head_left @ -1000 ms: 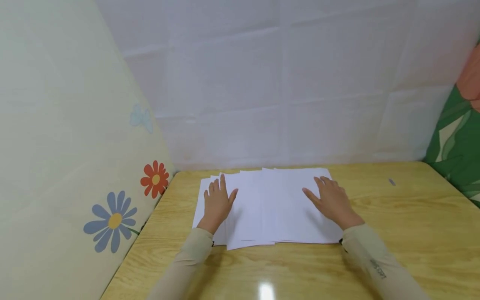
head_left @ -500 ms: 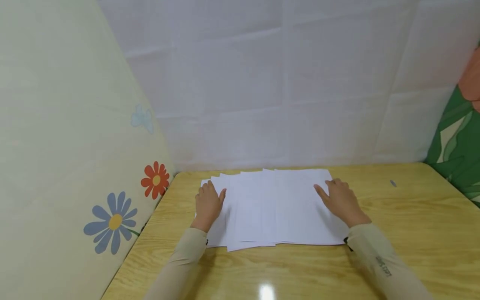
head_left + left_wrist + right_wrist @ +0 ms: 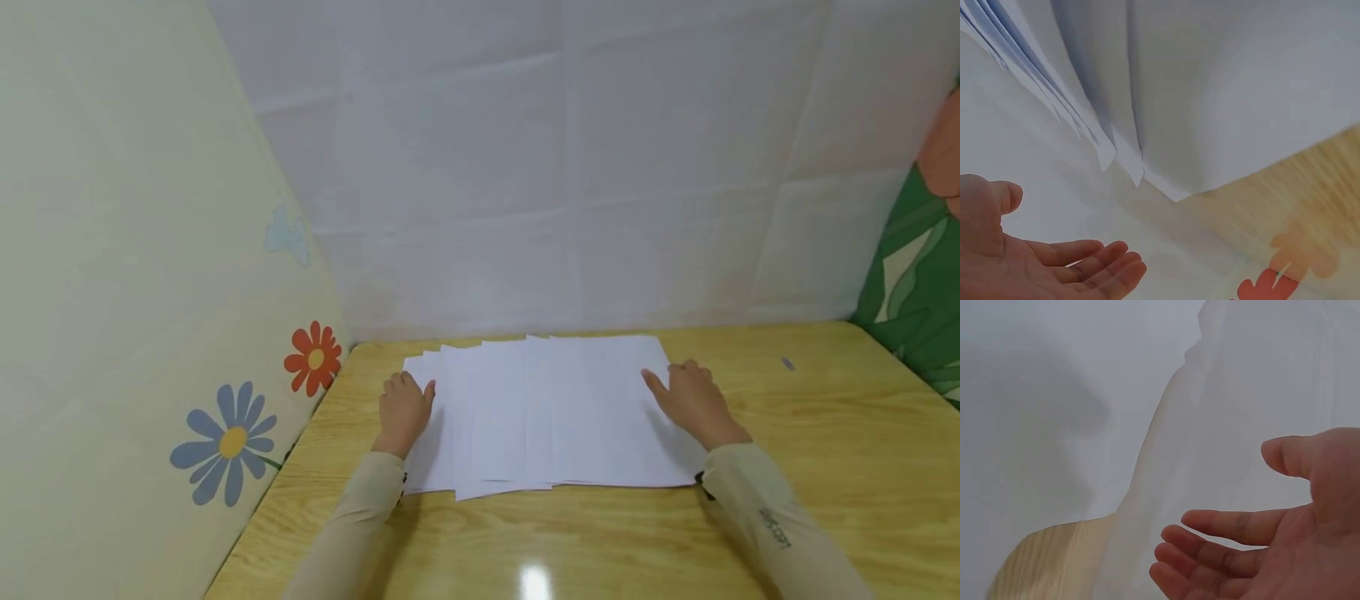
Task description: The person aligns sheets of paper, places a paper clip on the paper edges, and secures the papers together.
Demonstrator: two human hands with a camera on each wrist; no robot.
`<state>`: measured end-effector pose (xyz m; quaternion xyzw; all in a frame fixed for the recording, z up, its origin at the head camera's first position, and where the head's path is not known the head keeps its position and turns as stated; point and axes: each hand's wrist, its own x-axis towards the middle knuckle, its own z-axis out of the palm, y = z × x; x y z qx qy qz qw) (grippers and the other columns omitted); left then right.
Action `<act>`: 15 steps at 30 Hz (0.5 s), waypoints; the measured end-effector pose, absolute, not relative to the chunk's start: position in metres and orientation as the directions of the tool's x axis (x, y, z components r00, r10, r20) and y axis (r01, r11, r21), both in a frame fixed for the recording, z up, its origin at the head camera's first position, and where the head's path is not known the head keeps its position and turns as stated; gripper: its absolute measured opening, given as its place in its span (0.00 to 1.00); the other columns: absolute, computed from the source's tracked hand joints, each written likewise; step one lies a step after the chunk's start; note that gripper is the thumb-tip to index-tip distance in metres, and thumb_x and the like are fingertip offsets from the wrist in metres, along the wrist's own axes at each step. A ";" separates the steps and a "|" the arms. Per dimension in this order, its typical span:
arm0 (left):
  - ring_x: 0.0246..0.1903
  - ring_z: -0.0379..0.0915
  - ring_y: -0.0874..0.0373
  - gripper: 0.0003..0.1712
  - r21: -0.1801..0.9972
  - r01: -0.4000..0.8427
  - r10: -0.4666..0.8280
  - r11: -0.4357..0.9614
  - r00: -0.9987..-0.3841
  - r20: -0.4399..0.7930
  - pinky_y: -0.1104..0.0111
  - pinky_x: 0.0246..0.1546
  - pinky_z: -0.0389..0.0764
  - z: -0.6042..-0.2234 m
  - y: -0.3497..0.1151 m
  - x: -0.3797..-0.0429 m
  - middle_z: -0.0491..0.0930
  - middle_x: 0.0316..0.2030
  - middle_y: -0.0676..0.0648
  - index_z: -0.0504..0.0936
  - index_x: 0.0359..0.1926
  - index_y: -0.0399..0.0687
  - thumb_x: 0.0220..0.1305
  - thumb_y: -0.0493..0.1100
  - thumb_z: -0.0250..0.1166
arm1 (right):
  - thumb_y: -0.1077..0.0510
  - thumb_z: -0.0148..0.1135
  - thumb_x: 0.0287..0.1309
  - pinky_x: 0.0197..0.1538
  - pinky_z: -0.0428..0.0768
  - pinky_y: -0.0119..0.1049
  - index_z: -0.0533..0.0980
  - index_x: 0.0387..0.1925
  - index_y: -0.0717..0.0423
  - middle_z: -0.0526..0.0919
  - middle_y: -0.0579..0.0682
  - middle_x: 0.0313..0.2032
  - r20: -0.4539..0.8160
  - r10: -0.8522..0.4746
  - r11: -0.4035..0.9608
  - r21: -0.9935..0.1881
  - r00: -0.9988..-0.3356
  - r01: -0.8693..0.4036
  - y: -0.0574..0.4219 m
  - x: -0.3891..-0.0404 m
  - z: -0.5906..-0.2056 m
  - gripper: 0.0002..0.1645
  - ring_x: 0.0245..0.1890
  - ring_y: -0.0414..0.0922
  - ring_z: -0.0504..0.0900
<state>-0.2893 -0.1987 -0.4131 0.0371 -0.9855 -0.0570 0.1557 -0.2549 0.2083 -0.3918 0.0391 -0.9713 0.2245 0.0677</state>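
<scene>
Two bare hands hover at either end of a fan of white paper sheets [image 3: 501, 417], and neither holds anything. The left hand [image 3: 402, 410] has its fingers extended and loosely bent, thumb apart – the left wrist view shows the palm free, with a gap between the fingers and the sheet corners. The right hand [image 3: 697, 404] is much the same: fingers spread in a relaxed line, thumb standing off, nothing in the grasp.

The paper lies between the two hands, flat on the wood-grained table [image 3: 465, 550]. Its sheets overlap in steps towards the left hand, where several edges show one past another; towards the right hand lies a broad plain stretch of white, whose outer edge runs just beside that hand. Shadows of both hands fall on the paper.

Behind each hand comes a pale sleeve, the left sleeve [image 3: 356, 521] plain and the right sleeve [image 3: 780, 533] with dark lettering. Off to the right of the right hand, well apart from it, lies a small dark object [image 3: 787, 363] – too small to identify. Left of the left hand are a red flower [image 3: 316, 358] and a blue flower [image 3: 233, 442] on a pale panel [image 3: 112, 250]; beyond both hands rises a creased white cloth [image 3: 562, 183].
</scene>
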 end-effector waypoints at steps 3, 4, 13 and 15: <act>0.45 0.69 0.36 0.33 0.143 -0.053 -0.093 0.988 -0.953 0.289 0.48 0.44 0.75 -0.416 -0.202 -0.288 0.71 0.43 0.27 0.68 0.50 0.17 0.71 0.52 0.53 | 0.45 0.43 0.72 0.44 0.71 0.64 0.70 0.46 0.86 0.69 0.81 0.43 0.120 -0.036 0.900 -0.428 -0.992 -0.084 0.212 -0.251 -0.394 0.38 0.45 0.74 0.68; 0.45 0.69 0.36 0.33 0.147 -0.050 -0.091 0.988 -0.953 0.288 0.48 0.44 0.75 -0.417 -0.203 -0.288 0.71 0.41 0.28 0.69 0.48 0.17 0.71 0.52 0.53 | 0.46 0.43 0.72 0.43 0.71 0.63 0.70 0.45 0.86 0.69 0.80 0.42 0.111 -0.032 0.900 -0.429 -0.993 -0.077 0.212 -0.250 -0.394 0.38 0.44 0.74 0.68; 0.44 0.69 0.36 0.32 0.211 -0.080 -0.119 0.974 -0.976 0.180 0.49 0.42 0.76 -0.427 -0.219 -0.293 0.71 0.39 0.28 0.71 0.44 0.16 0.71 0.51 0.52 | 0.49 0.44 0.71 0.40 0.73 0.57 0.72 0.38 0.86 0.73 0.79 0.37 0.035 -0.017 0.899 -0.437 -0.999 -0.031 0.214 -0.246 -0.398 0.36 0.35 0.66 0.74; 0.45 0.69 0.36 0.32 0.256 -0.097 -0.135 0.962 -0.981 0.138 0.48 0.43 0.75 -0.429 -0.223 -0.295 0.70 0.40 0.27 0.71 0.45 0.15 0.71 0.51 0.52 | 0.49 0.44 0.71 0.40 0.74 0.56 0.71 0.39 0.86 0.73 0.80 0.38 0.009 -0.011 0.900 -0.435 -1.000 -0.014 0.215 -0.246 -0.399 0.36 0.35 0.66 0.75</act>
